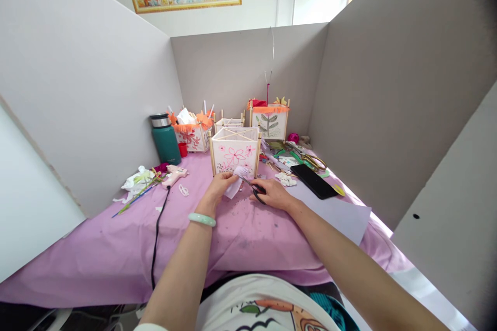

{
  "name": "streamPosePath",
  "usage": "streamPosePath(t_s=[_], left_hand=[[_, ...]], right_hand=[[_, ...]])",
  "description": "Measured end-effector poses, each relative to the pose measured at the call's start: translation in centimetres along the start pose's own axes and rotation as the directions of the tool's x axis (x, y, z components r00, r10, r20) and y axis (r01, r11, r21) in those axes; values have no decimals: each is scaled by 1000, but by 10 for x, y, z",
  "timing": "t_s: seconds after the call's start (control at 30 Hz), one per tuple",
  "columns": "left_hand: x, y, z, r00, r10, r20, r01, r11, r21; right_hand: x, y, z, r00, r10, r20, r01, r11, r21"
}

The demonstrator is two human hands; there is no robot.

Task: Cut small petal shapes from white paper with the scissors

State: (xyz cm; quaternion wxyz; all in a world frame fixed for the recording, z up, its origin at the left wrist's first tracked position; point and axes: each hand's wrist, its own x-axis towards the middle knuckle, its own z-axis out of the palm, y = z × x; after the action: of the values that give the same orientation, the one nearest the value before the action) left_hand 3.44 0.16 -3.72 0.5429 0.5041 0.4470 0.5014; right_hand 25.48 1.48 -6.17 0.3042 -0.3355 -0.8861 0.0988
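Observation:
My left hand (221, 186), with a pale green bangle at the wrist, pinches a small piece of light purple paper (233, 190). The upper end of that paper looks cut into a fringe. In my right hand (272, 193) is a pair of scissors (258, 190) with dark handles, its blades pointing left at the paper. Whether the blades are apart is too small to tell. Just behind both hands stands a white box lantern (235, 152) with wooden corner sticks and pink flowers drawn on its front.
A green bottle (166, 139) and a pink glue gun (174, 176) with a black cord are at left. To the right lie a black phone (313, 181), a light purple sheet (341, 214) and gold-handled scissors (315, 161). More decorated lanterns (269, 124) stand behind, near the grey partition (248, 62).

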Motion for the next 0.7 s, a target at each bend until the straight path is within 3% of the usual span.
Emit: streamPosePath(t_s=[0.7], left_hand=[[3,-3,-3,1000,2,-24,-3,999,-51]], right_hand=[[0,3,2,998,66,-9,-66,998,1]])
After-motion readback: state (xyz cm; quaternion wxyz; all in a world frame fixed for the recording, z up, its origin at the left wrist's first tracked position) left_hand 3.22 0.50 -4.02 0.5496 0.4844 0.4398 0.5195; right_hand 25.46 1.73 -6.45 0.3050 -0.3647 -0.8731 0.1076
